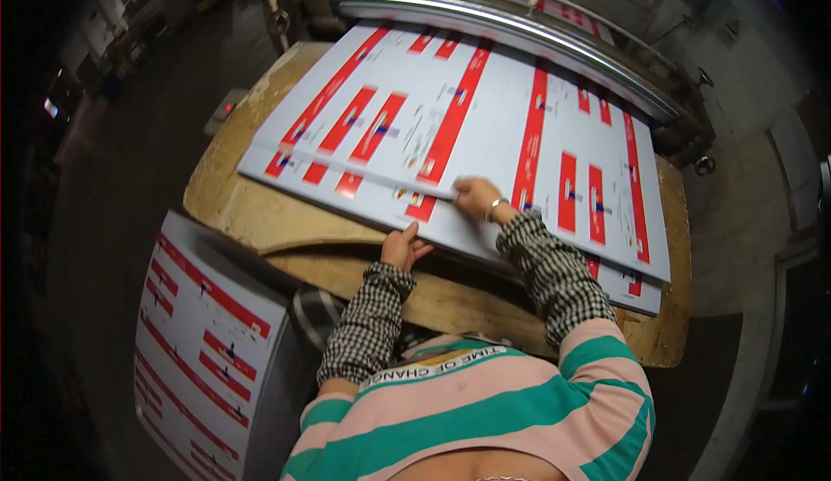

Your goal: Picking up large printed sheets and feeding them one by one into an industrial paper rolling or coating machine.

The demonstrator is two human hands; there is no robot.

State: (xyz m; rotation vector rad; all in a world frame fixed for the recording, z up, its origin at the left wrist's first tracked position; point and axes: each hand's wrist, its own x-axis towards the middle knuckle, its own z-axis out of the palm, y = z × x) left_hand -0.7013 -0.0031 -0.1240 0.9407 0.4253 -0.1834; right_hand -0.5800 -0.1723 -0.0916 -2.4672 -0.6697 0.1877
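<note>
A large white printed sheet (pixel 485 135) with red bands lies on the wooden table, its far edge at the metal roller. My right hand (pixel 475 197) is closed on the near edge of this top sheet, fingers and thumb pinching it. Below it, a second printed sheet or stack (pixel 363 193) sticks out toward me along the near side; whether it is one sheet or several I cannot tell. At its near edge rests my left hand (pixel 404 247), with thumb and fingers apart and touching the edge. Both forearms wear black-and-white checked sleeves.
The wooden table (pixel 216 188) has a rounded, worn rim. Across its far side runs the machine's long metal roller (pixel 511 20), with a handwheel (pixel 704 166) on the right. A tall stack of similar printed sheets (pixel 199 342) stands on the left, close to my left arm.
</note>
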